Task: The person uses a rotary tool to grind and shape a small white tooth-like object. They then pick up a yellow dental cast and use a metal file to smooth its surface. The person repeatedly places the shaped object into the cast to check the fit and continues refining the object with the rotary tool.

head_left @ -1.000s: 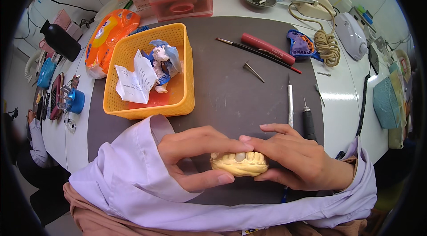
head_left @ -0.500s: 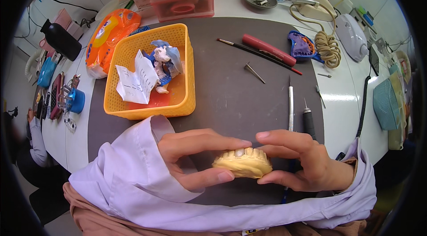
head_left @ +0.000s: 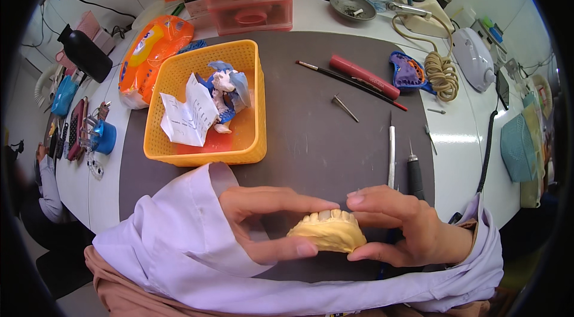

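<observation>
A yellow plaster dental model (head_left: 329, 233) is held up between my two hands, its row of teeth along the top. One front tooth looks paler and greyer than the others. My left hand (head_left: 263, 221) grips the model from the left, index finger stretched along the top and thumb below. From the other side my right hand (head_left: 403, 227) pinches it, with the thumb at its lower right edge and the fingers behind. Just beyond the right hand lie a silver pointed carving tool (head_left: 391, 155) and a dark-handled pointed tool (head_left: 414, 173).
A yellow basket (head_left: 258, 132) holding a folded paper and impression material stands left on the grey mat (head_left: 293, 126). Toward the far right lie a thin brush (head_left: 359, 87), a pink tube (head_left: 362, 75), a metal pin (head_left: 345, 109) and a blue impression tray (head_left: 409, 72). Pink drawers (head_left: 245, 3) stand behind.
The dental model has tipped slightly, showing more of its smooth front. Both hands keep hold of it. The whole scene sits a little lower in the picture.
</observation>
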Motion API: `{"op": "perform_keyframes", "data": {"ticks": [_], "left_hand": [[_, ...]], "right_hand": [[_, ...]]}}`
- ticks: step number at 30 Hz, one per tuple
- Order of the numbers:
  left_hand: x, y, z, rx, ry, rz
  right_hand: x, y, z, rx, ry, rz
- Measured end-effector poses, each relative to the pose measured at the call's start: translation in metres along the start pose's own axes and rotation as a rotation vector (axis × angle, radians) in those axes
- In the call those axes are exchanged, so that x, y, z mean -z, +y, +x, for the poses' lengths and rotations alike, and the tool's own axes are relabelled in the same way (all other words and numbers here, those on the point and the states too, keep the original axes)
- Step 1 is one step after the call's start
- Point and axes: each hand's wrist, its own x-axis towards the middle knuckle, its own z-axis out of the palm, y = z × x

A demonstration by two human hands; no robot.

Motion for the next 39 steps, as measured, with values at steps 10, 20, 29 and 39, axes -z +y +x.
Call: {"op": "perform_keyframes", "data": {"ticks": [10,20,29,39], "left_hand": [[-0.010,0.009,-0.003,0.233,-0.015,-0.292],[-0.005,0.011,-0.002,0.386,-0.074,-0.328],[0.003,0.012,0.006,0.469,-0.141,-0.399],[0.002,0.008,0.005,0.580,-0.129,-0.656]], "right_hand": [[-0.004,-0.009,-0.002,-0.017,-0.082,-0.153],[0.002,-0.013,0.003,-0.220,-0.338,-0.085],[0.005,-0.010,0.006,-0.272,-0.339,-0.024],[-0.001,-0.010,0.006,-0.294,-0.292,0.048]]}}
